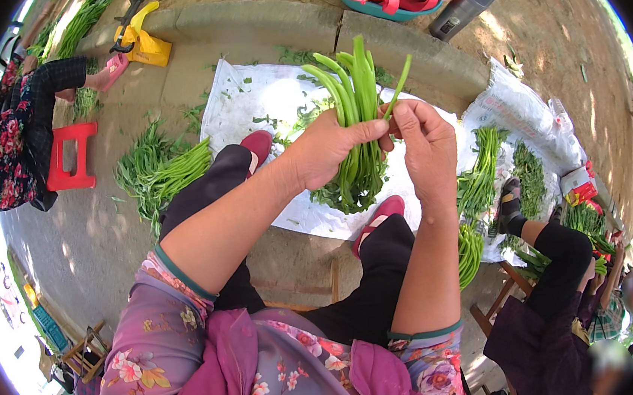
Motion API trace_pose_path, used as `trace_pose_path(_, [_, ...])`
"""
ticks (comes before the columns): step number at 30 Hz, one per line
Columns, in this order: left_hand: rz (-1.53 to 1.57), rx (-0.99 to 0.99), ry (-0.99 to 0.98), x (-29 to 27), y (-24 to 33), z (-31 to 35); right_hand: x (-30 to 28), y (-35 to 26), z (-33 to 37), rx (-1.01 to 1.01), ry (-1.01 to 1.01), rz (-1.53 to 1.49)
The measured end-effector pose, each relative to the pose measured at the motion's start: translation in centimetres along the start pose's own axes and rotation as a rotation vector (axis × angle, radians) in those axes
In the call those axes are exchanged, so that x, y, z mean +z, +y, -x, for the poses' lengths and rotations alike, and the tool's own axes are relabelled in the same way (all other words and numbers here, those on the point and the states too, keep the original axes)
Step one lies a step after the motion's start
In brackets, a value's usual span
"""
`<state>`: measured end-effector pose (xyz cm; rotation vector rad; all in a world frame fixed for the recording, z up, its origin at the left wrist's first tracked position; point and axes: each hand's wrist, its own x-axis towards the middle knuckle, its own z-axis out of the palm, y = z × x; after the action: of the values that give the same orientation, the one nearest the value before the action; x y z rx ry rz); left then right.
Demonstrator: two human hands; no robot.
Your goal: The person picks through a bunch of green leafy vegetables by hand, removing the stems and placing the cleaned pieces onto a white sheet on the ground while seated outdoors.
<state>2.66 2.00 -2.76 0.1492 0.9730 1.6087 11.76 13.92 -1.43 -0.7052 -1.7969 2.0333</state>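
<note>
One bunch of long green leafy stalks (360,88) at upper centre of frame, left hand (327,148) wrapped round it; right hand (428,144) pinches single slender green stalk (399,85). Best: gentle grip, ends aligned, above white sheet (310,214).

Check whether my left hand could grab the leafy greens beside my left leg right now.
Probably not while it's occupied: your left hand is closed around a bunch of green stems. The leafy greens lie on the ground, beyond your left leg.

Above the sheet (228,96) hangs the stalk bunch (359,103), a stool (74,179) left, a basin (402,16) beyond.
</note>
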Motion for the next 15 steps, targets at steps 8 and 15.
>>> trace_pose_path(8, [-0.072,0.001,-0.057,0.0,-0.2,0.2,0.2,-1.1,0.0,0.129,0.055,-0.104])
trace_pose_path(15, [-0.250,0.034,0.066,0.3,0.0,0.2,0.8,-0.4,0.0,0.064,0.057,-0.082])
